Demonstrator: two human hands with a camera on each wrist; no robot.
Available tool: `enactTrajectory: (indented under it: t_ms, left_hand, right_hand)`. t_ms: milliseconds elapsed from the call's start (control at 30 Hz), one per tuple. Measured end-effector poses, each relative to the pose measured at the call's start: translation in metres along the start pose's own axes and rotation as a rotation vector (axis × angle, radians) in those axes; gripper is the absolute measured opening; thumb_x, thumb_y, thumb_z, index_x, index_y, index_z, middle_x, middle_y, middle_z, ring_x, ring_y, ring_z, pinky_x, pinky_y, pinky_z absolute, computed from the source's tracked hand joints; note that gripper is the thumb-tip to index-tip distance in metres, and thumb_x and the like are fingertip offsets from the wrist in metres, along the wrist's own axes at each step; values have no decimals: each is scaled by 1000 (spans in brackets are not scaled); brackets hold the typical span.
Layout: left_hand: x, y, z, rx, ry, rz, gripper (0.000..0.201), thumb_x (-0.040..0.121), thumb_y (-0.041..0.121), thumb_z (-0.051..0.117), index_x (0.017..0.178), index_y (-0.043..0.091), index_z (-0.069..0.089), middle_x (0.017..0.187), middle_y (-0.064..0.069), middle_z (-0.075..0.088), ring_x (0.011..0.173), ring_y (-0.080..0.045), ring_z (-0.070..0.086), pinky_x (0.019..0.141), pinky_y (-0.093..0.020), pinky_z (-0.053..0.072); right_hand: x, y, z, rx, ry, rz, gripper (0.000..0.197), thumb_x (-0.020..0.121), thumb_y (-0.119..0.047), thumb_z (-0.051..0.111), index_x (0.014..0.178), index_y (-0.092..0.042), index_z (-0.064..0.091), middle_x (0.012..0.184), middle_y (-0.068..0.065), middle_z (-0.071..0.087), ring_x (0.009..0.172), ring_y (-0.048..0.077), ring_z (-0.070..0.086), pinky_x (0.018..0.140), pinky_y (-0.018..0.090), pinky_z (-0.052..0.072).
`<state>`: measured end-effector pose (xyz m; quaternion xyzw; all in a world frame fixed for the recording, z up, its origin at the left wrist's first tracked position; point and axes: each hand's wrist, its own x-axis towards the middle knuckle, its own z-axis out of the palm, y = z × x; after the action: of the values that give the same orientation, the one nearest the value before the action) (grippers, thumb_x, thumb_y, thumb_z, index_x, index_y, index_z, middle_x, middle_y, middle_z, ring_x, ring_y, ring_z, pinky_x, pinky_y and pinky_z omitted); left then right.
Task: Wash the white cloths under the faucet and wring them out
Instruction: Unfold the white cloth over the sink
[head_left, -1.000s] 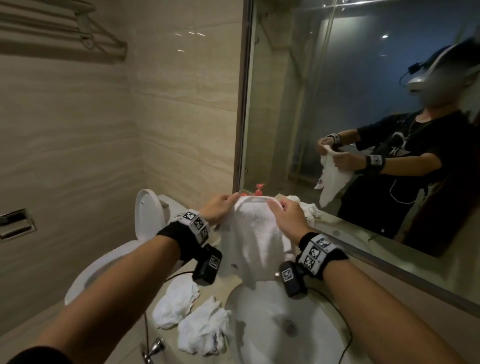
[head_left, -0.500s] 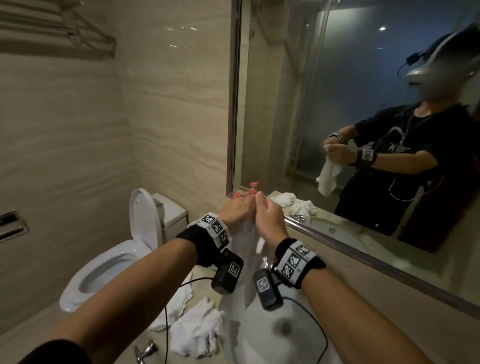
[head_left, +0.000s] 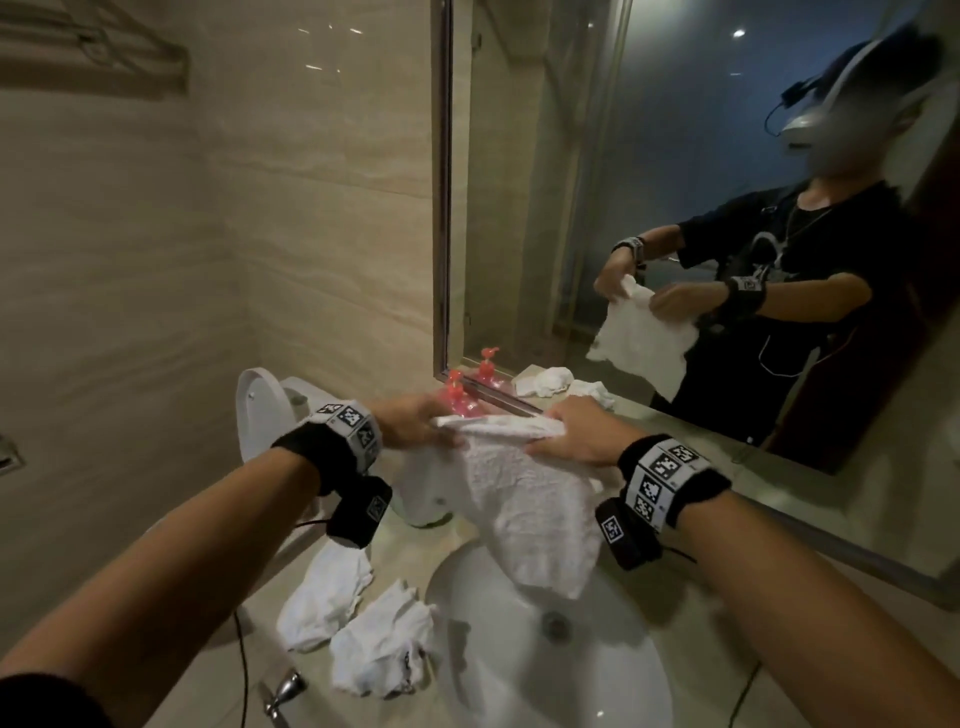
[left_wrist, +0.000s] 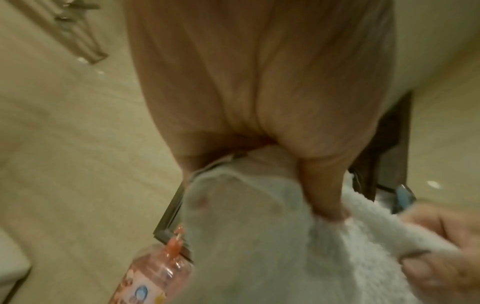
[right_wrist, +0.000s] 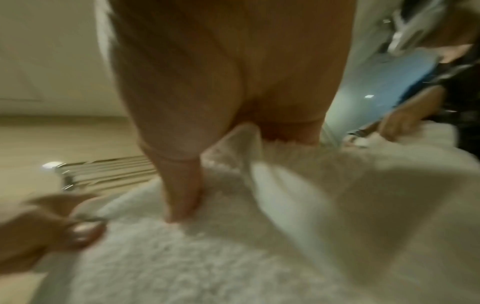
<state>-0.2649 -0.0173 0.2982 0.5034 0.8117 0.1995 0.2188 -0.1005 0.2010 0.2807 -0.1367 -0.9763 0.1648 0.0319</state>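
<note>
Above sink (head_left: 613, 691), both hands pinch white cloth (head_left: 524, 514) top edge; mirror (head_left: 571, 208) just beyond.

You have three white cloths: one held cloth (head_left: 524, 499) above the one sink (head_left: 519, 675) and two crumpled cloths (head_left: 327, 597) (head_left: 382, 652) on the counter. There's one pink bottle (head_left: 457, 397), one toilet (head_left: 260, 410), one mirror (head_left: 675, 156).
</note>
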Motion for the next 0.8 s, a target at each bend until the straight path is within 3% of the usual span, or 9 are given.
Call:
enactTrajectory:
  t_ms: [67, 200, 300, 367, 500, 567, 633, 733, 800]
  left_hand:
    - [1, -2, 1, -245, 102, -5, 17, 90, 44, 65, 94, 28, 68, 95, 0, 68, 91, -21, 63, 89, -39, 51]
    - [14, 18, 20, -721, 238, -56, 42, 96, 50, 53, 109, 13, 68, 96, -9, 70, 82, -24, 67, 75, -34, 56]
    - [33, 43, 31, -892, 281, -158, 67, 96, 63, 42, 111, 2, 67, 105, -18, 71, 93, -33, 69, 86, -43, 56]
    - [40, 58, 39, -943, 269, -144, 64, 98, 58, 38, 104, 1, 65, 98, -19, 68, 86, -34, 66, 82, -45, 53]
    - [37, 66, 48, -756, 312, -73, 56, 100, 53, 36, 102, 8, 70, 83, -6, 71, 72, -17, 71, 64, -25, 55]
    - [37, 66, 46, -814, 386, -93, 52, 103, 47, 36, 99, 6, 67, 88, -9, 68, 76, -19, 68, 68, -33, 57]
    - [34, 65, 45, -840, 388, -110, 42, 104, 41, 38, 94, 10, 64, 95, -14, 68, 89, -27, 67, 82, -42, 57]
    - [23, 64, 46, -948, 224, -80, 34, 98, 40, 52, 97, 9, 65, 105, -24, 69, 95, -36, 67, 94, -54, 51]
    - [16, 56, 41, -783, 153, -4, 29, 91, 34, 64, 106, 9, 64, 111, -19, 68, 101, -33, 67, 97, -52, 52]
  right_hand:
    - [-7, 12, 6, 307, 45, 106, 34, 85, -52, 75, 83, -18, 68, 79, -4, 67, 73, 13, 62, 64, 27, 45]
    - [-7, -7, 33, 880, 401, 197, 21, 96, -33, 68, 98, -12, 70, 90, 2, 71, 88, 21, 67, 71, 28, 52]
    - [4, -59, 56, 915, 467, 206, 33, 99, -50, 56, 103, -19, 63, 79, -7, 72, 72, 5, 70, 54, 17, 50]
    - [11, -76, 52, 909, 522, 232, 46, 101, -57, 47, 97, -15, 65, 68, -7, 70, 60, 3, 67, 46, 12, 45]
    - [18, -63, 32, 897, 562, 431, 62, 101, -63, 38, 106, -8, 67, 92, -2, 65, 86, 17, 63, 75, 26, 52]
    - [19, -68, 43, 877, 541, 345, 59, 99, -67, 38, 100, -15, 66, 75, -9, 66, 72, 9, 65, 63, 22, 51]
    - [19, -71, 54, 812, 554, 277, 59, 97, -69, 37, 95, -17, 64, 67, -12, 64, 70, 8, 65, 54, 19, 44]
    - [22, -59, 44, 737, 528, 347, 64, 99, -68, 36, 95, -12, 67, 84, -5, 66, 83, 17, 64, 64, 26, 43]
    - [21, -47, 35, 677, 473, 342, 58, 99, -65, 41, 100, -13, 66, 90, -5, 65, 89, 17, 61, 69, 27, 42]
